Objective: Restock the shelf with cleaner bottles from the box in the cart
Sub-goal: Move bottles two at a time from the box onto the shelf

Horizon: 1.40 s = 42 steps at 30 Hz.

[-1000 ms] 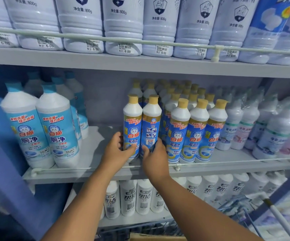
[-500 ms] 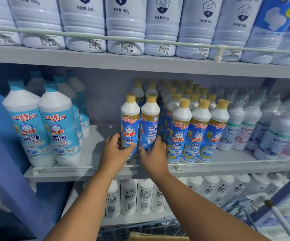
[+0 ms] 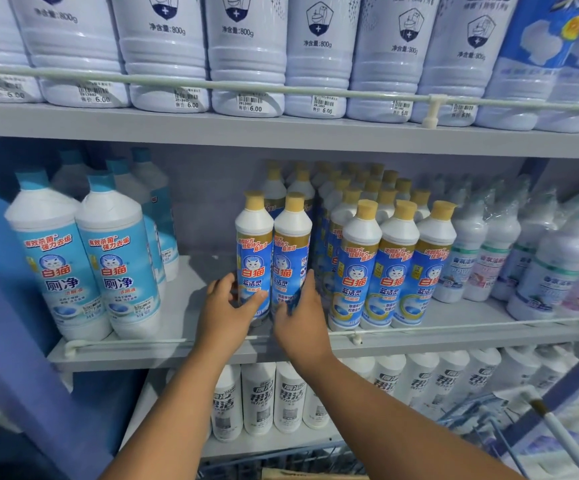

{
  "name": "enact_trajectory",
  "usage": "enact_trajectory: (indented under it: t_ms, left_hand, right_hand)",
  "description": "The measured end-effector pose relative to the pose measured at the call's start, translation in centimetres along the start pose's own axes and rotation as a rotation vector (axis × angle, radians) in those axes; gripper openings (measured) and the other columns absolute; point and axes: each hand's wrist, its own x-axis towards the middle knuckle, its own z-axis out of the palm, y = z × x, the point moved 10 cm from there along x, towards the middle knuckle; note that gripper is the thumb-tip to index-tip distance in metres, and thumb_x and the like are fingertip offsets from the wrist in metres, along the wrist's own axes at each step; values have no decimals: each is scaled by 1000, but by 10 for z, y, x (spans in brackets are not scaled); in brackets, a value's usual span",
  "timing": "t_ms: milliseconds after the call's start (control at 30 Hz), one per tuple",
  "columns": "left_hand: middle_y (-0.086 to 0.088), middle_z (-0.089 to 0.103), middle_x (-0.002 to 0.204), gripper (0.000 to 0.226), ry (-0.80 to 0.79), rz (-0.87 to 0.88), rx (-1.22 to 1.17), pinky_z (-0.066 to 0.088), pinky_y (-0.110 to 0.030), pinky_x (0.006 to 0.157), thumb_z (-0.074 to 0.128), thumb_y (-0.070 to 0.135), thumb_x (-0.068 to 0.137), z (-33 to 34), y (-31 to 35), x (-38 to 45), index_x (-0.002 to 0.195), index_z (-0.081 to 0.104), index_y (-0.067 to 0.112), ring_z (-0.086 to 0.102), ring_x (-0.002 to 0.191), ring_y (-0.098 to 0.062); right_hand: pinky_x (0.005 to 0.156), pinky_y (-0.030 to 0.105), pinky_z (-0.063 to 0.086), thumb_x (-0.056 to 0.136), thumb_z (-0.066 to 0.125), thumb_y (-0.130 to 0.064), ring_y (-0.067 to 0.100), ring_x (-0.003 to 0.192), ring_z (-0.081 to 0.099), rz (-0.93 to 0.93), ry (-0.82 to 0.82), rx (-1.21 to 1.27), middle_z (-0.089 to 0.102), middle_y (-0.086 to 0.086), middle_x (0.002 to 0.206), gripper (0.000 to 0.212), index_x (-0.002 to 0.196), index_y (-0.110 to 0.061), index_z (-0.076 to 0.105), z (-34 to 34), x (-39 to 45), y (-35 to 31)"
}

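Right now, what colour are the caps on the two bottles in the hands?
Tan-yellow caps on both bottles, clearest in the head view.

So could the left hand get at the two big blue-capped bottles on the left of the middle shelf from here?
Probably yes. The left hand grips a yellow-capped bottle, so it must let go first. Bare shelf lies between it and the blue-capped bottles; only the low front rail crosses the way.

Middle shelf (image 3: 208, 355): gold-capped cleaner bottles (image 3: 399, 265) centre, teal-capped bottles (image 3: 83, 268) left, wrapped bottles (image 3: 510, 258) right.
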Motion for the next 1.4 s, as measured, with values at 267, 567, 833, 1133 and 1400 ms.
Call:
enact_trajectory:
  t_ms: [267, 567, 833, 1133, 1400]
  left_hand:
    - [1, 60, 120, 41, -29, -12, -15, 50, -24, 76, 79, 30, 84, 0, -2, 1, 119, 58, 34, 63, 94, -5]
    - [1, 64, 114, 29, -47, -14, -4, 58, -41, 84, 81, 34, 82, 3, -3, 0, 97, 58, 44, 66, 92, -12]
    - [13, 76, 101, 51, -128, -78, -47, 60, -47, 86, 81, 52, 69, 19, -3, 0, 115, 61, 40, 74, 90, -8]
    - [10, 75, 99, 45, -146, -107, -48, 59, -33, 76, 82, 35, 82, 39, 7, 1, 121, 60, 30, 73, 85, -6]
    - [10, 74, 102, 47, -169, -123, -51, 60, -42, 85, 82, 34, 82, 48, 8, 4, 122, 58, 30, 73, 90, -10]
  right_hand:
    - [97, 27, 40, 91, 69, -20, 21, 117, 51, 46, 58, -113, 48, 5, 126, 52, 136, -18, 44, -9, 7, 3]
    - [98, 32, 48, 95, 62, -13, 17, 116, 57, 39, 96, -72, 56, 4, 127, 43, 134, -16, 44, -9, 3, 4]
    - [101, 31, 47, 95, 61, -18, 20, 120, 55, 50, 116, -99, 53, 10, 131, 42, 133, -10, 44, -17, -7, 3]
    - [115, 41, 36, 96, 54, -16, 32, 138, 36, -114, 13, -257, 32, 18, 147, 62, 151, -3, 32, -19, -41, -10]
    - [118, 41, 30, 96, 55, -14, 34, 140, 32, -67, -60, -295, 31, 20, 148, 63, 152, -2, 29, -22, -30, -5]
